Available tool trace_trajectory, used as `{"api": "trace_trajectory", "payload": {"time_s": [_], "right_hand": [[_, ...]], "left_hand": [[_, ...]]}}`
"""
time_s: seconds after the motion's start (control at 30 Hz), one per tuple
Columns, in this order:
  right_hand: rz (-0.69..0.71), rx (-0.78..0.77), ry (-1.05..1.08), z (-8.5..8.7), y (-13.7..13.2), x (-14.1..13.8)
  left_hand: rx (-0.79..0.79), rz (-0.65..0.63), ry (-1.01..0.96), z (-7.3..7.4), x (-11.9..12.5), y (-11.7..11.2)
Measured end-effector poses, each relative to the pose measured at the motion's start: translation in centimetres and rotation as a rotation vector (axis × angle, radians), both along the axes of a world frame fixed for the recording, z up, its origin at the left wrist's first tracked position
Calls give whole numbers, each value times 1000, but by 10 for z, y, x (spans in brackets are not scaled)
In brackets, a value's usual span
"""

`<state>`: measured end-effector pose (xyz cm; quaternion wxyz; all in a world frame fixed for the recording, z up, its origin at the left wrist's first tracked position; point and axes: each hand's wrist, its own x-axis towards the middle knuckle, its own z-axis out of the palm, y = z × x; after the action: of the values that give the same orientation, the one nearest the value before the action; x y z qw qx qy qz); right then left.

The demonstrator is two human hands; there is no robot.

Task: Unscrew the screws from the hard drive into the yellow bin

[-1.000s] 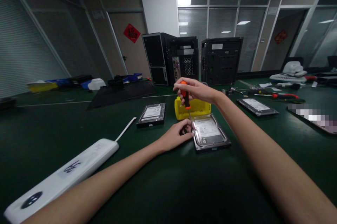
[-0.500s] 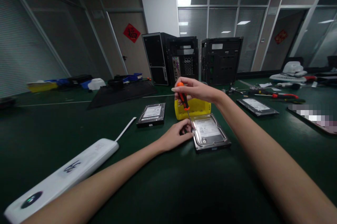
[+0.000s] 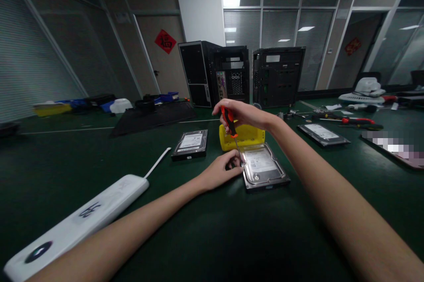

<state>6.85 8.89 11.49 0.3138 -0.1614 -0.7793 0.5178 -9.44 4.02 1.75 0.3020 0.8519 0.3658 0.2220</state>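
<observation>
A silver hard drive [image 3: 264,166] lies flat on the green table in front of me. My right hand [image 3: 244,114] is closed round the orange handle of a screwdriver [image 3: 229,123], whose tip rests at the drive's far left corner. My left hand [image 3: 220,169] sits against the drive's left edge, fingers curled and pinched near the screwdriver tip. A yellow tray [image 3: 244,137] stands just behind the drive.
A second hard drive [image 3: 191,144] lies to the left and a third [image 3: 322,133] to the right. Two open black computer cases [image 3: 241,74] stand at the back. A white power strip [image 3: 76,224] lies near left. Screwdrivers and small tools [image 3: 351,119] lie far right.
My right hand has tilted the screwdriver handle a little leftward while turning it. My left hand and the drive have stayed in place.
</observation>
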Motion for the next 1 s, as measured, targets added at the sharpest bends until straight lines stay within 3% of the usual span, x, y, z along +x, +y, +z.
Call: {"api": "trace_trajectory", "payload": {"time_s": [0.47,0.8,0.9,1.0], "right_hand": [[-19,100,-20,4,-7,-1],[-121,207,74,-5,7,-2],[-161,170,82,-5,7,-2],[-125,36,65,-4,7,-1]], "left_hand": [[4,4,-1,1,1,0],[9,10,-4,-1,1,0],[5,2,-7,0,0,-1],[7,8,-4,0,0,-1]]}}
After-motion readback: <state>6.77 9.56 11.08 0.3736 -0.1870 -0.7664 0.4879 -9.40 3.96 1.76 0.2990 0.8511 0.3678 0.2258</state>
